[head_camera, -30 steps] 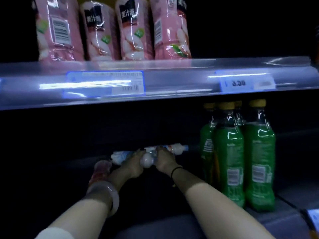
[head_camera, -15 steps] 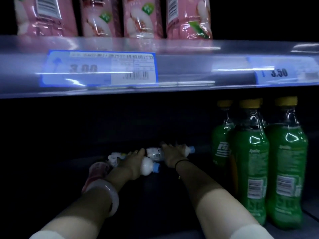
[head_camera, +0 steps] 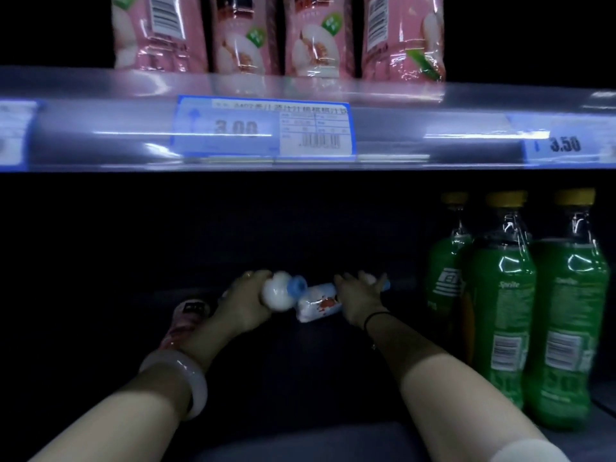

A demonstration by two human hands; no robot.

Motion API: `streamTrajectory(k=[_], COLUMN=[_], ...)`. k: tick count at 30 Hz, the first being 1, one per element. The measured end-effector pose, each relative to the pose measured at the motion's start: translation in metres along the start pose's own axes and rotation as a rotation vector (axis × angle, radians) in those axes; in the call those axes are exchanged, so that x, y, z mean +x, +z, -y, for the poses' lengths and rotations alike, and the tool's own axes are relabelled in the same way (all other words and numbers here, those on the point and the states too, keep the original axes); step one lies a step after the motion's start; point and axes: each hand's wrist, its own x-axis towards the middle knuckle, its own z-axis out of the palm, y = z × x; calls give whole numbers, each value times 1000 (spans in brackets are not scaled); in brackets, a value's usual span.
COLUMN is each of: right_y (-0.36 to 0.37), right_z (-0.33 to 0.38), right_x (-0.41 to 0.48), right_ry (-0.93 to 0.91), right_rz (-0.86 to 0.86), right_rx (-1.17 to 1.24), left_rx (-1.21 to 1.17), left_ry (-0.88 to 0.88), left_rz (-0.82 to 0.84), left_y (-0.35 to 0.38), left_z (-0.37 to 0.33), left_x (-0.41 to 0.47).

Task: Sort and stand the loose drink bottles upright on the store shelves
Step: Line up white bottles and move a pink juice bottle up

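Note:
Deep in the dark lower shelf, my left hand (head_camera: 242, 303) is shut on a small white bottle with a blue cap (head_camera: 279, 292), held on its side with the cap pointing right. My right hand (head_camera: 358, 300) grips a second white bottle (head_camera: 319, 303), also lying on its side, label showing a red mark, its blue cap peeking out past my fingers. A pink bottle (head_camera: 185, 320) lies on the shelf floor just left of my left wrist.
Green Sprite bottles with yellow caps (head_camera: 501, 305) stand upright at the right of the lower shelf. Pink juice bottles (head_camera: 246, 35) stand in a row on the upper shelf, behind a clear rail with price tags (head_camera: 263, 128). The shelf interior is dark.
Both hands have pulled the two white bottles a little apart and toward me. The left bottle's cap has lifted slightly. The camera has moved closer and lower.

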Motion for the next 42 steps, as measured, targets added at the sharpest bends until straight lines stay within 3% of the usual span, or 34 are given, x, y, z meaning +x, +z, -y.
streamTrajectory(k=[3, 5, 7, 11, 14, 17, 19, 21, 23, 25, 26, 28, 30, 33, 40, 42], right_y=[-16, -31, -36, -36, -38, -40, -33, -35, -41, -48, -46, -39, -36, -44, -50, -51], right_z=[3, 8, 12, 31, 34, 31, 37, 49, 58, 66, 68, 74, 78, 81, 86, 88], right_x=[-15, -24, -32, -60, -76, -100, -106, -107, -105, -110, -113, -118, -121, -127, -132, -134], right_ry=[-86, -203, -352, -508, -536, -618, -420, -57, 211, 295, 311, 321, 215, -12, -98, -89], right_rz=[-176, -277, -494, -636, -487, -212, -298, -325, -102, 140, 182, 138, -46, -226, -114, -112], right_rx=[-80, -190, -365, -389, -142, 440, 815, 1218, 1503, 1565, 1576, 1668, 1778, 1688, 1592, 1589], left_rx=[-403, -632, -775, -944, -1089, -1175, -1240, -1257, -1218, -1182, -1162, -1091, -1038, -999, -991, -910], left_ry=[-207, -248, -266, -271, -266, -292, -324, -321, -286, -245, -220, -188, -165, -83, -51, -49], left_rz=[-150, -170, -180, 2, 186, 313, 333, 304, 232, 148, 106, 6, -72, -73, -9, -109], left_y=[-29, -43, -44, -36, -36, -33, -30, -29, -31, -35, -37, -44, -50, -54, -52, -55], left_z=[-18, -31, -40, -43, -41, -40, -40, -41, -43, -42, -41, -36, -28, -19, -25, -27], left_x=[-10, -20, -30, -47, -58, -66, -70, -72, -75, -78, -79, -84, -91, -101, -107, -111])
